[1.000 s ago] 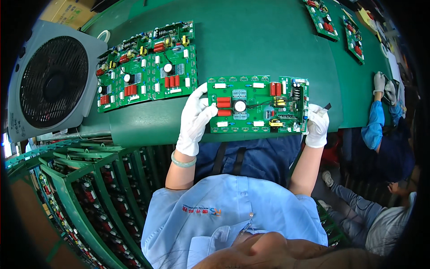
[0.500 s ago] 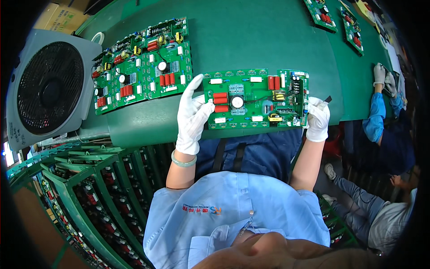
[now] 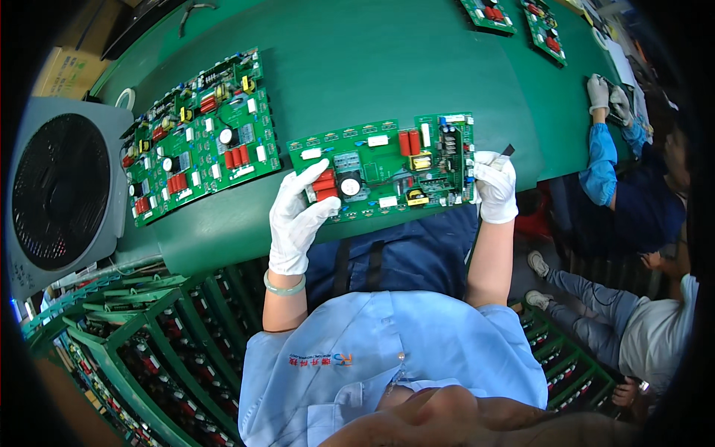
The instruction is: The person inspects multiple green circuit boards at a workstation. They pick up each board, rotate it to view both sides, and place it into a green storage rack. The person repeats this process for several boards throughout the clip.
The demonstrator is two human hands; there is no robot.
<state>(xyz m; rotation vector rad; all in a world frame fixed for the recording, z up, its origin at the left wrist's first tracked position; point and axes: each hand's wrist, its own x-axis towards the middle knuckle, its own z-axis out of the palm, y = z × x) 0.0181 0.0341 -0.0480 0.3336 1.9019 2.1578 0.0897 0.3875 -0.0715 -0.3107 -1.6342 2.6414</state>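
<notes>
A green circuit board [image 3: 380,160] is held up in front of me at the table's near edge. It carries red capacitors [image 3: 410,143], a round white-topped part [image 3: 350,186], yellow-wrapped coils and white blocks. My left hand [image 3: 290,227], in a white glove, is closed round the board's left end, fingers and thumb on the red capacitors there. The gloved right hand [image 3: 495,190] grips the board's right edge. A small black flat tip [image 3: 509,150] sticks out above the right-hand fingers; the rest of it is hidden.
Several similar boards [image 3: 216,149] lie together at the left on the green table [image 3: 357,67]. A grey fan [image 3: 67,194] stands beyond them. Green racks [image 3: 141,328] of boards stand at lower left. At the right, a co-worker's gloved hands [image 3: 598,93] work near two more boards [image 3: 544,30].
My left hand has shifted from the board's left edge onto the red capacitors, its raised index finger now lowered. My right hand keeps its grip. The whole view has shifted somewhat.
</notes>
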